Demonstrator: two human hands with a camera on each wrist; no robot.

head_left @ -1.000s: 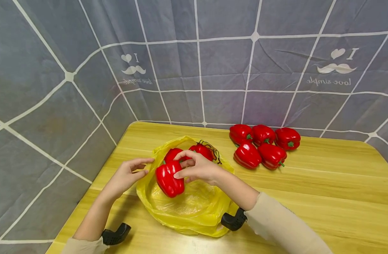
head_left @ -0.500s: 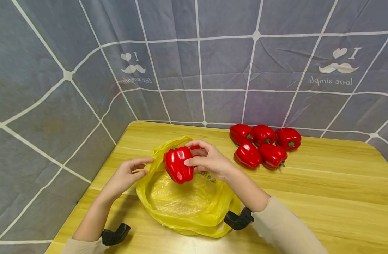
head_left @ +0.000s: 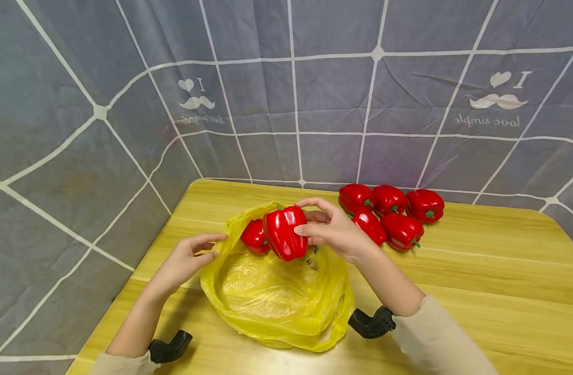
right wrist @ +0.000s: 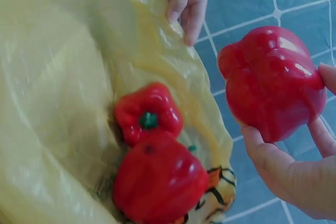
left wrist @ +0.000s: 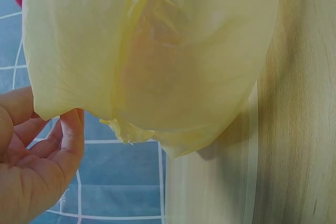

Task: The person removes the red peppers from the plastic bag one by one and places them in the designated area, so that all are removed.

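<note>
A glossy red bell pepper (head_left: 285, 234) with a green stem is held over the mouth of a yellow plastic bag (head_left: 272, 291). My right hand (head_left: 335, 229) grips it between thumb and fingers; the right wrist view shows that pepper (right wrist: 273, 85) raised outside the bag's rim. Two more bell peppers lie inside the bag: one with its stem facing up (right wrist: 148, 113), the other beside it (right wrist: 160, 179). At the bag's left edge, my left hand (head_left: 188, 263) pinches the plastic, as the left wrist view also shows the left hand (left wrist: 42, 166) at the rim.
Several red bell peppers (head_left: 402, 232) lie grouped at the back of the wooden table (head_left: 478, 271), right of the bag. A grey curtain with white lines (head_left: 333, 94) hangs behind and left of the table. Black wrist devices (head_left: 372, 323) sit on both forearms.
My right hand has carried the bell pepper rightward and toward the back, above the bag. One pepper inside the bag shows more clearly than half a second ago. My left hand stays put.
</note>
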